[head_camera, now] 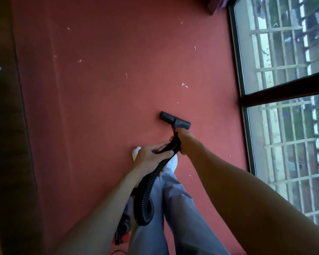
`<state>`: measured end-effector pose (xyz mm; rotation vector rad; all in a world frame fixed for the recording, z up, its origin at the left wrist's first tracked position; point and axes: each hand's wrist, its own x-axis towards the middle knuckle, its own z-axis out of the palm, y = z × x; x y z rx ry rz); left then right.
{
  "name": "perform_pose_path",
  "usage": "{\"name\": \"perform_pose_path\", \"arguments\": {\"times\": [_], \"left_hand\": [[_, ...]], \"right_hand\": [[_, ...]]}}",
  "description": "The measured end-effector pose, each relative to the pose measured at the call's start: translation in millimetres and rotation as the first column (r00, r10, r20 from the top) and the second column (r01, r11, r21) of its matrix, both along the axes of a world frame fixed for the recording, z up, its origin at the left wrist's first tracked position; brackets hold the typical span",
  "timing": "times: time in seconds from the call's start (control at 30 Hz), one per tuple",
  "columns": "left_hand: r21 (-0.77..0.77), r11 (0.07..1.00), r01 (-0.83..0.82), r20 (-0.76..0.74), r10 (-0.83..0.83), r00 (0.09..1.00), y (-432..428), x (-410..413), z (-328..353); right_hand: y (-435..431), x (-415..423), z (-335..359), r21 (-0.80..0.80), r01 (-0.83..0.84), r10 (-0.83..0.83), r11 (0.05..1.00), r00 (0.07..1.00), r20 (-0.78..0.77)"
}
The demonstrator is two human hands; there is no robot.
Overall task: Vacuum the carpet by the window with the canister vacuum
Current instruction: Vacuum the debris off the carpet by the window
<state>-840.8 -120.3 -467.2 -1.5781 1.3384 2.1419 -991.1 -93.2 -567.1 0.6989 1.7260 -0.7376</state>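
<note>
Right hand (182, 142): fingers clamped on hose (145, 190), nearer hand to nozzle (175, 120).
Left hand (151, 155): fingers curled round hose behind.
Nozzle: crosswise, just beyond fingers; scraps (183, 84) farther ahead.

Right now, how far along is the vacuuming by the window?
Early. Carpet near the shoes looks mostly clear. In hand: right hand and left hand both hold the hose, nozzle down on the carpet. Left: white scraps ahead of the nozzle, plus flecks beside the window.

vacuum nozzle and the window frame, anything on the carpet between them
Head view: only bare red carpet lies between the nozzle and the window frame.
</note>
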Motion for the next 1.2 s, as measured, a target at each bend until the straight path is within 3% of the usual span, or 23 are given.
{"name": "perform_pose_path", "arguments": {"times": [0.3,0.57,0.73,0.93,1.2], "left_hand": [[0.039,0.999,0.035,0.008,-0.036,0.999,-17.2,-9.4,-41.1],[-0.018,1.0,-0.016,-0.035,0.015,0.999,-43.7,-21.2,-60.2],[0.054,0.998,0.025,-0.059,-0.022,0.998,-62.7,-0.6,-46.3],[0.033,0.998,0.051,-0.01,-0.051,0.999,-68.0,12.2,-49.7],[-0.117,0.991,-0.066,-0.021,0.064,0.998,-70.5,-17.6,-53.2]], "right_hand": [[-12.7,-0.6,-45.0,-0.017,-0.003,0.002,1.0,1.0,-0.027],[-43.4,-12.3,-63.0,-0.079,0.199,-0.211,0.977,0.956,-0.204],[-40.6,3.8,-49.3,-0.097,0.301,-0.313,0.949,0.938,-0.151],[-45.4,20.9,-52.4,-0.097,0.259,-0.264,0.961,0.964,-0.038],[-81.6,-0.1,-33.9,-0.137,0.211,-0.229,0.968,0.965,-0.129]]}}
